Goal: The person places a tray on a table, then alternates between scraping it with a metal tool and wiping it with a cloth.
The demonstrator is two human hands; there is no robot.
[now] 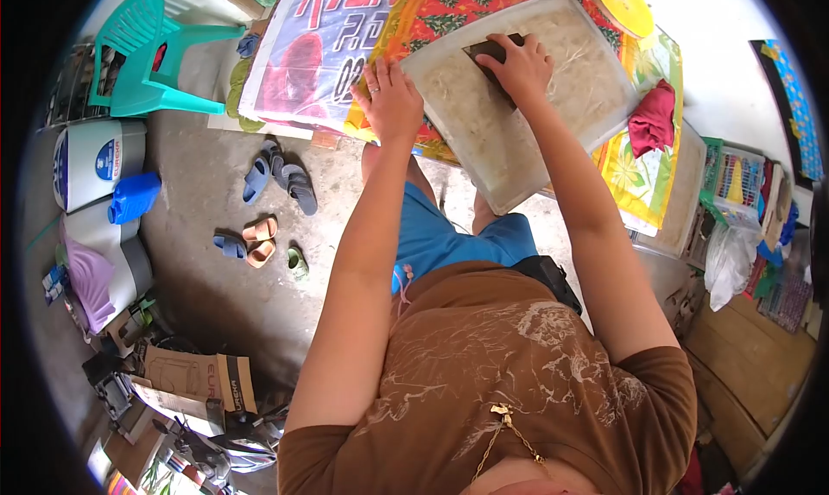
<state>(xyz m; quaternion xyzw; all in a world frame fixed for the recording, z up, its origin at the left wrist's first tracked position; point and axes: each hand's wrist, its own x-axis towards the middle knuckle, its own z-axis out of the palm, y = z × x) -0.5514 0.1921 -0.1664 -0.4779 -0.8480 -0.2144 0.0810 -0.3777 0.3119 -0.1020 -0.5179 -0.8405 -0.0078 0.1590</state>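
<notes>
My right hand (518,68) grips a dark flat block (494,63) and holds it against the pale mixture (566,55) in a shallow translucent tray (523,191). The mixture is whitish with stringy strands. My left hand (390,100) lies with its fingers spread at the tray's left edge, over the patterned table cover (432,12); a ring shows on one finger. Near the tray's right corner rests a crumpled dark red cloth (652,119). A yellow round lid or plate (622,3) sits behind the tray.
A green plastic chair (155,55) stands at the upper left. Slippers (259,240) lie on the floor left of my legs. Blue containers and a cardboard box (199,378) are farther left. Baskets (734,180) and a white plastic bag (730,262) are at the right.
</notes>
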